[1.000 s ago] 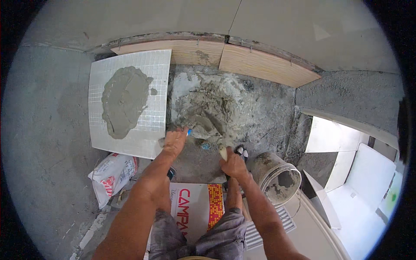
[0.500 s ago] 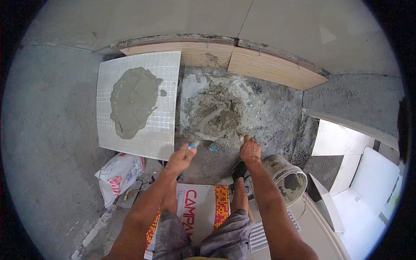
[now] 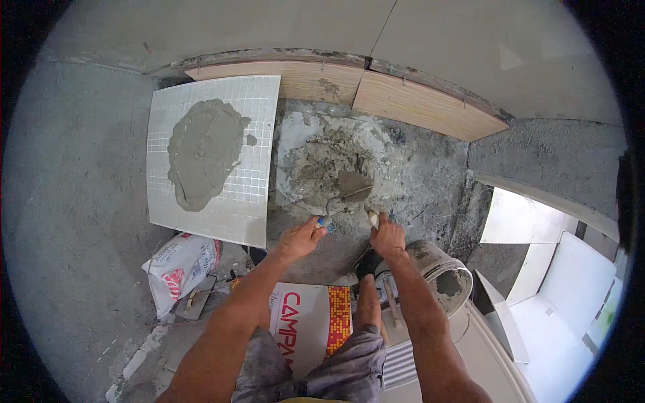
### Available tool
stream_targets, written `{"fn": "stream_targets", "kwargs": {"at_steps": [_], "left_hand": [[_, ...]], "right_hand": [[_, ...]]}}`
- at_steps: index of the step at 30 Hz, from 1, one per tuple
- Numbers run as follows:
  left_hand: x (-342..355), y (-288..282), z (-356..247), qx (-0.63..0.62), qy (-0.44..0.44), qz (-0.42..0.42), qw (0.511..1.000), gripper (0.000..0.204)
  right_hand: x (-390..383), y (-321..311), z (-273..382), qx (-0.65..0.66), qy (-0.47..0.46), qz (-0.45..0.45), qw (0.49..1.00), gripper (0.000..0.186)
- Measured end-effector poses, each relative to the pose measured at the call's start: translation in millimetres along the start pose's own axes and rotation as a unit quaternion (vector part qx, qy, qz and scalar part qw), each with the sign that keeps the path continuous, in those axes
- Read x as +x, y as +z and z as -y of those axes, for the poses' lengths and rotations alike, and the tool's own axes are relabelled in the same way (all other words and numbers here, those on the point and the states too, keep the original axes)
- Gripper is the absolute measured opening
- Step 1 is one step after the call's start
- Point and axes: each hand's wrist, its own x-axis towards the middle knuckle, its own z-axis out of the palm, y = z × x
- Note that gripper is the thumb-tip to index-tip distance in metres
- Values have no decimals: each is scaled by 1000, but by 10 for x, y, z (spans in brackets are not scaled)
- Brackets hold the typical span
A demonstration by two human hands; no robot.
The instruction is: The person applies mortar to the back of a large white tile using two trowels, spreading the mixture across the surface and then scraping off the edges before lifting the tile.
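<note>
My left hand [image 3: 302, 238] is closed around the handle of a pointing trowel [image 3: 353, 185]. The trowel's blade rests at the right part of a rough patch of grey mortar [image 3: 316, 168] on the floor. To its right, my right hand [image 3: 388, 235] grips a pale-handled tool [image 3: 373, 217] at the near edge of the patch; its working end cannot be made out. On the left lies a large light tile [image 3: 252, 211], its gridded back facing up, with a thick spread of wet mortar [image 3: 205, 154] on it.
A mortar-stained bucket [image 3: 453, 272] lies tilted beside my right forearm. White bag [image 3: 181, 269] and printed cardboard box [image 3: 302, 322] are near my legs. Wood-look planks [image 3: 423, 107] line the wall's foot. White tiles [image 3: 514, 215] are at the right.
My left hand has moved right and slightly forward with the trowel, whose blade now lies at the right of the mortar patch. My right hand stays nearly in place.
</note>
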Motion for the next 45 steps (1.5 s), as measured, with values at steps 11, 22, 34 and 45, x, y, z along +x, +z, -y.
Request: {"fn": "stream_targets", "kwargs": {"at_steps": [11,22,34,45], "left_hand": [[601,16,144,125,-61,-78,987,52],[201,-84,130,225,-34,-100,969,50],[-553,539,395,-217,-185,-103,953,57],[-305,564,856,-365,-142,-111,913,53]], "right_hand": [[-531,-118,-262,137,53,13,989,50],[-39,357,-132,142,-26,-12,989,50],[775,1614,-1273,389,135,-59,909,48],[1440,1537,-38,523,83,81,845,20]]}}
